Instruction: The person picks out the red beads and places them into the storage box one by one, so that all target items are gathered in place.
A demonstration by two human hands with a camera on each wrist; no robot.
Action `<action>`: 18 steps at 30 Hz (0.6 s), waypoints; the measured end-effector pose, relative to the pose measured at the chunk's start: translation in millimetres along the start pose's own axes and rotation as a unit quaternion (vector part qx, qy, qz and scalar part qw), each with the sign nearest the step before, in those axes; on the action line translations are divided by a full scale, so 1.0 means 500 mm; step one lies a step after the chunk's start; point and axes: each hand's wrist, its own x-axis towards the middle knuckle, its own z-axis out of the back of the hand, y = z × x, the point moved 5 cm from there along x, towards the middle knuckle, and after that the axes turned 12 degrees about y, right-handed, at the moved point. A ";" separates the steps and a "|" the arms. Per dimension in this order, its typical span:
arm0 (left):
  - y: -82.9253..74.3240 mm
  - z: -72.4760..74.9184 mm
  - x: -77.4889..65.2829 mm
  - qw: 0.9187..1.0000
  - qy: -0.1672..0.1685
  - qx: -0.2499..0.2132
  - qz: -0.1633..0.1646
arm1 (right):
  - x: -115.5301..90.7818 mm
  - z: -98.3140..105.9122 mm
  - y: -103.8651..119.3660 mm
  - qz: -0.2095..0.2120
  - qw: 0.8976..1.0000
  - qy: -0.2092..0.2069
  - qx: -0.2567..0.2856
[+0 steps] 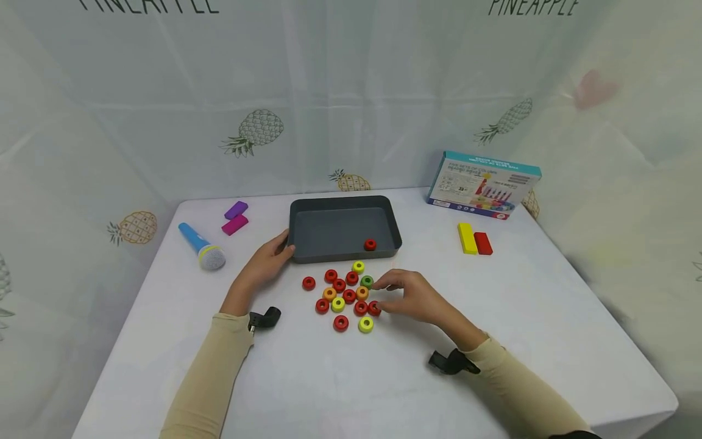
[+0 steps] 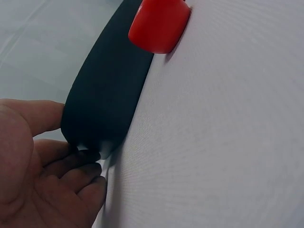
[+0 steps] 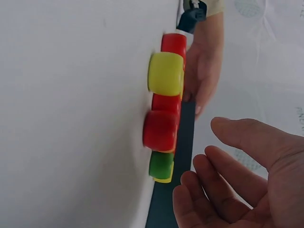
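A dark grey tray (image 1: 345,228) lies on the table with one red bead (image 1: 370,244) inside, near its front right corner. At the tray's front left corner, my left hand (image 1: 269,262) grips the edge, thumb over the rim and fingers curled against the side in the left wrist view. Several loose red, yellow, orange and green ring-shaped beads lie in front of the tray, among them a green bead (image 1: 367,281) and a yellow bead (image 3: 166,73). My right hand (image 1: 411,297) hovers at the right side of this group, thumb and fingers apart, holding nothing.
A blue toy microphone (image 1: 202,246) lies at the left, near a purple block (image 1: 236,210) and a magenta block (image 1: 234,225). On the right are a yellow block (image 1: 467,238), a red block (image 1: 483,243) and a printed box (image 1: 484,185). A pineapple-print curtain (image 1: 351,91) hangs behind.
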 end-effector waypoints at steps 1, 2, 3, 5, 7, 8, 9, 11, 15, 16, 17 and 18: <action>0.000 0.000 0.001 1.000 0.000 0.000 0.000 | -0.001 -0.004 -0.001 0.001 1.000 0.001 0.000; -0.001 0.001 0.001 1.000 0.000 0.001 -0.002 | -0.002 -0.007 -0.002 0.003 1.000 0.002 0.002; 0.000 0.001 0.001 1.000 0.000 0.003 -0.002 | -0.003 -0.011 -0.002 0.007 1.000 0.002 0.004; 0.000 0.002 0.002 1.000 -0.002 0.006 -0.002 | -0.004 -0.016 -0.002 0.013 1.000 0.002 0.002; 0.001 0.001 0.003 1.000 -0.002 0.010 -0.002 | -0.005 -0.021 -0.006 0.019 1.000 0.001 -0.002; 0.001 0.001 0.003 1.000 -0.002 0.010 -0.002 | -0.007 -0.024 -0.007 0.020 1.000 0.002 -0.003; 0.001 0.000 0.002 1.000 -0.002 0.010 -0.001 | -0.008 -0.026 -0.009 0.023 1.000 0.004 -0.005; 0.001 -0.002 0.001 1.000 -0.001 0.010 0.001 | -0.011 -0.031 -0.013 0.025 1.000 0.009 -0.006; 0.001 -0.004 0.000 1.000 -0.002 0.011 0.007 | -0.014 -0.036 -0.015 0.027 0.999 0.017 -0.001; 0.002 -0.004 0.000 1.000 -0.003 0.013 0.008 | -0.014 -0.036 -0.016 0.026 0.999 0.018 -0.001; 0.002 -0.004 0.000 1.000 -0.004 0.014 0.008 | -0.014 -0.036 -0.016 0.026 1.000 0.018 -0.001; 0.002 -0.003 0.000 1.000 -0.005 0.013 0.009 | -0.014 -0.036 -0.016 0.024 1.000 0.019 -0.001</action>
